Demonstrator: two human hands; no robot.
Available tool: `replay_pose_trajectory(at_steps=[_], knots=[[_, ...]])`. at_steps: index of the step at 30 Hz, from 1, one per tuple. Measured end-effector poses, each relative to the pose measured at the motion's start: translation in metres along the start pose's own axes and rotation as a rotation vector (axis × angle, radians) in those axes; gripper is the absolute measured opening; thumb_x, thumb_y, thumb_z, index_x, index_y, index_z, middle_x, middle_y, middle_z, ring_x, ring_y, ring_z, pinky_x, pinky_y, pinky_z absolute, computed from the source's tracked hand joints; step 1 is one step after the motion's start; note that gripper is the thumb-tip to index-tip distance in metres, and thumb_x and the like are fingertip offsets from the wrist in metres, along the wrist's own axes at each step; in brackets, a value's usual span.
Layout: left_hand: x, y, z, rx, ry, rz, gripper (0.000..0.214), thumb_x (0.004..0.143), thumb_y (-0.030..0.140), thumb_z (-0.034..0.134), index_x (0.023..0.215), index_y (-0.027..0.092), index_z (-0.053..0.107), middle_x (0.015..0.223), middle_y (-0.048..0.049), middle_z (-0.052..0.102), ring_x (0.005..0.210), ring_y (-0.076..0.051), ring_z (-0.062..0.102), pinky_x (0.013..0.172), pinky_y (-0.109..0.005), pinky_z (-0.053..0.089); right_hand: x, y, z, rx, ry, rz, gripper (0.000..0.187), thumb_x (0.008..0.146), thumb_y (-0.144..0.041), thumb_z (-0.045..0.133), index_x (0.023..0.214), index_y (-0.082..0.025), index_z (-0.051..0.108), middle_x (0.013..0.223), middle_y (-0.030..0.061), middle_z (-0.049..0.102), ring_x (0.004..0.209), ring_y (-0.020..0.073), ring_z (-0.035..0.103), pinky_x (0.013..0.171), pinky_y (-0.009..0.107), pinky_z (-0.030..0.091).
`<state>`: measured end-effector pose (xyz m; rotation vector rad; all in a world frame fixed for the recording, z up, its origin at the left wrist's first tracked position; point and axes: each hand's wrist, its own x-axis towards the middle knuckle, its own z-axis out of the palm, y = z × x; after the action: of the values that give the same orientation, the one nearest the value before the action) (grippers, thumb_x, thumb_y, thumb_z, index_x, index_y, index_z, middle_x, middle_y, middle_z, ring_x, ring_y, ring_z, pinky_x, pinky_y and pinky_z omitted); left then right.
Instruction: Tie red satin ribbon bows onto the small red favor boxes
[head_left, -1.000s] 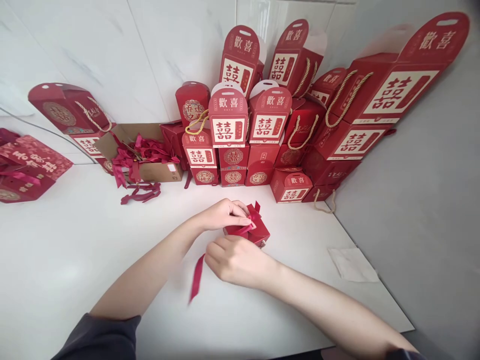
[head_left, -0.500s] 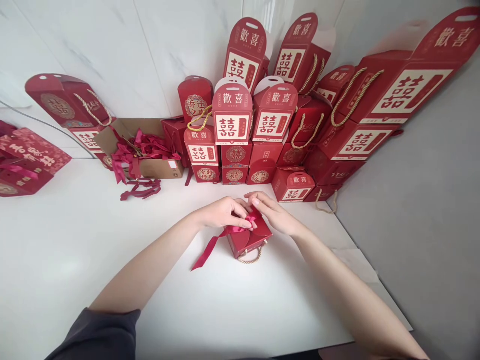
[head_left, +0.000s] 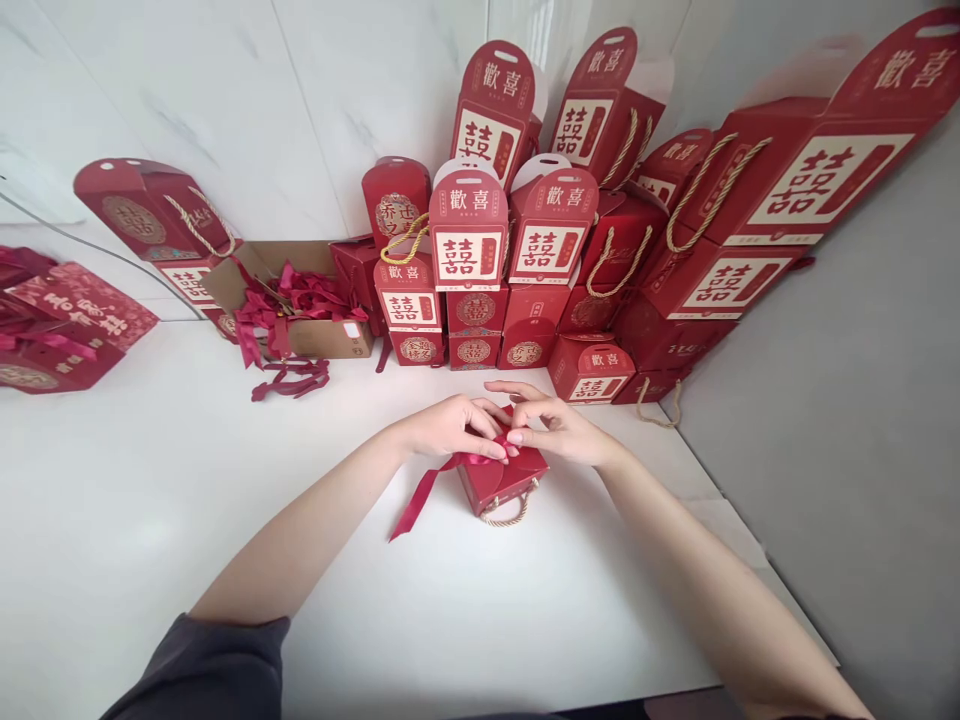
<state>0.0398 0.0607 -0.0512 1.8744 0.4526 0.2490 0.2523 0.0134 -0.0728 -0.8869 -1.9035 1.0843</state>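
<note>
A small red gift box (head_left: 501, 480) with a gold rope handle lies on the white table (head_left: 150, 520) in front of me. A dark red ribbon (head_left: 417, 497) crosses its top and trails off to the left onto the table. My left hand (head_left: 448, 428) pinches the ribbon on top of the box. My right hand (head_left: 553, 424) meets it from the right, fingertips pinched on the ribbon at the same spot.
Stacks of red gift boxes (head_left: 525, 260) with gold rope handles fill the back corner. A cardboard box of red ribbons (head_left: 300, 310) stands at the back left, loose ribbons (head_left: 292, 378) before it. More red boxes (head_left: 60, 325) lie at far left. A white sheet (head_left: 720, 520) lies at right.
My right hand left the near side of the box and came round to its far right, joining my left hand on top. The ribbon's loose end now lies on the table.
</note>
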Motion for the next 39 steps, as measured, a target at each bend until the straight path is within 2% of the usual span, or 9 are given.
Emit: replay_pose_trajectory(at_steps=[4,6,12,17,20,25,28,31,39], knots=[[0.000,-0.005,-0.003,-0.016,0.007,-0.026,0.013,0.079,0.032,0.073,0.078,0.021,0.079,0.096,-0.0086,0.075,0.119,-0.022,0.053,0.098,-0.033,0.044,-0.012,0.002,0.009,0.088,0.395,-0.040,0.019,0.077,-0.039,0.076,0.073,-0.022,0.068,0.104,0.0069,0.068,0.100,0.0218,0.064,0.085,0.038,0.051],[0.001,-0.010,-0.005,-0.030,0.020,-0.028,0.014,0.077,0.032,0.074,0.085,0.021,0.080,0.093,-0.0091,0.075,0.117,-0.022,0.053,0.098,-0.033,0.044,-0.022,-0.004,0.014,0.082,0.450,-0.096,0.014,0.077,-0.032,0.077,0.075,-0.023,0.068,0.086,0.0045,0.070,0.084,0.0199,0.067,0.074,0.035,0.053],[0.003,-0.023,-0.008,-0.100,0.049,0.007,0.013,0.073,0.029,0.078,0.083,0.020,0.080,0.087,-0.0096,0.073,0.113,-0.023,0.056,0.098,-0.035,0.045,-0.048,-0.021,0.024,-0.293,0.209,-0.361,0.008,0.086,-0.018,0.068,0.090,-0.025,0.070,0.089,0.0048,0.075,0.088,0.0215,0.070,0.080,0.039,0.054],[0.003,-0.024,-0.005,-0.045,0.075,0.046,0.012,0.074,0.028,0.077,0.081,0.019,0.079,0.087,-0.0092,0.074,0.112,-0.023,0.057,0.099,-0.037,0.046,-0.053,-0.023,0.030,-0.533,0.092,-0.412,0.014,0.092,-0.017,0.059,0.101,-0.024,0.066,0.100,0.0068,0.074,0.097,0.0218,0.068,0.084,0.039,0.053],[0.001,-0.014,-0.003,0.101,0.050,0.152,0.006,0.077,0.023,0.074,0.080,0.019,0.077,0.089,-0.0072,0.075,0.107,-0.021,0.060,0.099,-0.035,0.046,-0.048,-0.023,0.031,-0.436,0.063,-0.332,0.008,0.091,-0.023,0.060,0.099,-0.023,0.063,0.093,0.0057,0.071,0.091,0.0209,0.067,0.085,0.038,0.052],[-0.012,0.012,0.006,0.516,0.174,0.223,0.006,0.080,0.018,0.068,0.081,0.018,0.073,0.111,-0.0061,0.067,0.099,-0.017,0.065,0.091,-0.031,0.051,-0.029,-0.016,0.026,-0.263,0.281,-0.115,0.009,0.097,-0.021,0.048,0.105,-0.022,0.052,0.109,0.0091,0.060,0.104,0.0203,0.059,0.094,0.039,0.048],[-0.022,0.019,0.011,0.865,0.243,0.294,0.011,0.085,0.015,0.060,0.081,0.017,0.070,0.105,-0.0043,0.065,0.080,-0.012,0.066,0.073,-0.024,0.054,-0.019,-0.014,0.023,-0.204,0.146,-0.095,0.015,0.097,-0.017,0.044,0.108,-0.024,0.052,0.108,0.0053,0.062,0.100,0.0179,0.061,0.092,0.037,0.049],[-0.026,0.013,0.014,1.191,0.364,0.484,0.016,0.090,0.014,0.053,0.083,0.017,0.067,0.091,-0.0011,0.064,0.062,-0.007,0.060,0.056,-0.020,0.051,-0.015,-0.013,0.023,-0.227,0.095,-0.115,0.018,0.095,-0.015,0.050,0.109,-0.024,0.056,0.105,0.0034,0.065,0.099,0.0179,0.061,0.092,0.036,0.048],[-0.021,-0.009,0.016,1.312,0.611,0.784,0.004,0.084,0.010,0.063,0.085,0.015,0.064,0.074,0.0027,0.062,0.057,-0.007,0.060,0.050,-0.018,0.051,-0.011,-0.004,0.020,-0.100,0.132,-0.048,0.022,0.091,-0.018,0.059,0.110,-0.025,0.066,0.105,0.0031,0.069,0.097,0.0175,0.065,0.082,0.032,0.052]])
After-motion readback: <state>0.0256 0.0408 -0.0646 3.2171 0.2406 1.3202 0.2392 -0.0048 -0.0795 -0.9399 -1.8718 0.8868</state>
